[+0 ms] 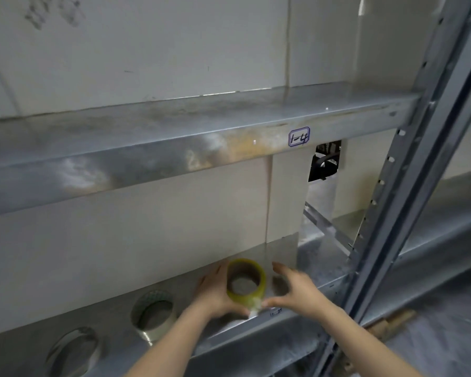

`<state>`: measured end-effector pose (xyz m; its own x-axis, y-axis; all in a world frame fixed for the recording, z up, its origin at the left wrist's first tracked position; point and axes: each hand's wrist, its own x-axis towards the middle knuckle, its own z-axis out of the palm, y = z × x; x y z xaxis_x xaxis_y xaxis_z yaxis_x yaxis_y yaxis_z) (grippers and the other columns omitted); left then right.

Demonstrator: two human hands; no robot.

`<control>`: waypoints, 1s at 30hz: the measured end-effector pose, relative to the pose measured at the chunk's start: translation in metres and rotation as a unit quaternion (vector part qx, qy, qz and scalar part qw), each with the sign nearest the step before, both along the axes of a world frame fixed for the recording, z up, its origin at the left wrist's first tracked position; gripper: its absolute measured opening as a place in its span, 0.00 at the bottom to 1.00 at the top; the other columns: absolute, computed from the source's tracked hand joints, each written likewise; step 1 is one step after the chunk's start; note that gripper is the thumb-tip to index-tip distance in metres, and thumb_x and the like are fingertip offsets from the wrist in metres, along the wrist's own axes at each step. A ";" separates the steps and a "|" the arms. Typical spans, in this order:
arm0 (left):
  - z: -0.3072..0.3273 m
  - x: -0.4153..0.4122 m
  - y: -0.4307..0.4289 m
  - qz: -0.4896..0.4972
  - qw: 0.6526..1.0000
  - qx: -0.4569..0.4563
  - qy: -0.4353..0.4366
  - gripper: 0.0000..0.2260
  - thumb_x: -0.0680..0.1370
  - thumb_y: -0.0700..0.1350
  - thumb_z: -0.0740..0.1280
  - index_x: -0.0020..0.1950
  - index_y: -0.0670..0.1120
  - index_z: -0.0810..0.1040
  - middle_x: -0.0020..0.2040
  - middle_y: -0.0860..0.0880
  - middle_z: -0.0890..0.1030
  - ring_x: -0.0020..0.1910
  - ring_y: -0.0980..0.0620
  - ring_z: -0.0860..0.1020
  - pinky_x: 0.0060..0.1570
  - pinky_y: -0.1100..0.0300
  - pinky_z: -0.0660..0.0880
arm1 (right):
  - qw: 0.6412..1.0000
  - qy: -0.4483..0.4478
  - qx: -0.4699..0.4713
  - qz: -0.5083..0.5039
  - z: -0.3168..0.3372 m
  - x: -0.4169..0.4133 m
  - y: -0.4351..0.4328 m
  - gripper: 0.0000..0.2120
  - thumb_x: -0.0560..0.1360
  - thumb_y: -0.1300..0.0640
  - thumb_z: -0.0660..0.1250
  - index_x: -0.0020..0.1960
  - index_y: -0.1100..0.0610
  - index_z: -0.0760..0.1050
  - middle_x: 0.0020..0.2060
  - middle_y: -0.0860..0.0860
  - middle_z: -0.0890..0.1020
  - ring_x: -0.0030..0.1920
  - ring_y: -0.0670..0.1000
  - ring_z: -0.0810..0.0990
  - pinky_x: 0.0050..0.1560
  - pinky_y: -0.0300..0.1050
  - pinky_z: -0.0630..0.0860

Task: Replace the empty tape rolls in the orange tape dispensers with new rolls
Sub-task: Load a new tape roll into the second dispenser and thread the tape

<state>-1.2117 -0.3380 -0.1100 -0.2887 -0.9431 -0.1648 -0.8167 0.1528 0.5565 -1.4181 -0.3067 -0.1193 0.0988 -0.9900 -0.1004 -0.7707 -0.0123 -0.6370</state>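
A yellowish roll of clear tape [256,293] sits at the front of a metal shelf [318,270]. My left hand [215,292] wraps around the roll's left side. At its lower right edge, the thumb and fingers of my right hand [291,291] pinch the roll, where a whitish bit of tape shows. Left of it on the same shelf lie a white-clear tape roll [147,331] and, further left, a grey-clear roll [65,357]. No orange dispenser is in view.
White cardboard boxes [120,227] stand right behind the rolls and fill the shelf above. The upper shelf beam [174,159] carries a label "1-4" [299,136]. A grey perforated upright [397,208] runs down the right side. Cardboard tubes [392,321] lie on the floor beyond it.
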 end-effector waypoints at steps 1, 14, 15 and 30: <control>-0.003 0.000 -0.002 0.001 1.000 -0.002 0.005 0.51 0.48 0.61 0.78 0.70 0.58 0.66 0.69 0.56 0.72 0.68 0.53 0.72 0.67 0.55 0.69 | 1.000 0.002 0.004 0.007 -0.010 -0.001 -0.004 0.61 0.46 0.19 0.62 0.72 0.51 0.63 0.68 0.48 0.72 0.68 0.51 0.71 0.68 0.50 0.68; 0.027 0.024 -0.009 0.064 0.989 0.014 0.132 0.26 0.57 0.51 0.83 0.48 0.59 0.74 0.46 0.62 0.79 0.46 0.62 0.78 0.43 0.68 0.73 | 0.990 -0.129 -0.064 -0.014 0.024 0.022 -0.014 0.34 0.64 0.46 0.76 0.67 0.53 0.70 0.61 0.47 0.78 0.62 0.44 0.75 0.65 0.40 0.70; 0.036 0.027 -0.005 0.080 0.986 0.013 0.144 0.25 0.57 0.52 0.83 0.48 0.58 0.74 0.47 0.61 0.79 0.46 0.60 0.78 0.43 0.68 0.72 | 0.988 -0.134 -0.074 -0.013 0.035 0.026 -0.013 0.30 0.66 0.49 0.76 0.65 0.53 0.72 0.60 0.47 0.79 0.61 0.43 0.76 0.64 0.38 0.70; 0.122 0.205 0.087 0.252 0.937 -0.020 0.243 0.27 0.52 0.68 0.73 0.44 0.54 0.74 0.44 0.55 0.81 0.47 0.54 0.79 0.44 0.62 0.72 | 0.963 -0.173 -0.167 0.121 0.130 0.235 0.019 0.12 0.66 0.49 0.75 0.47 0.45 0.76 0.46 0.40 0.82 0.53 0.42 0.79 0.54 0.37 0.74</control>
<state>-1.0070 -0.2507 0.0121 0.1624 -0.9825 -0.0912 -0.4433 -0.1553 0.8828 -1.1827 -0.2880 0.0104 0.3015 -0.9048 0.3007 -0.4612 -0.4144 -0.7846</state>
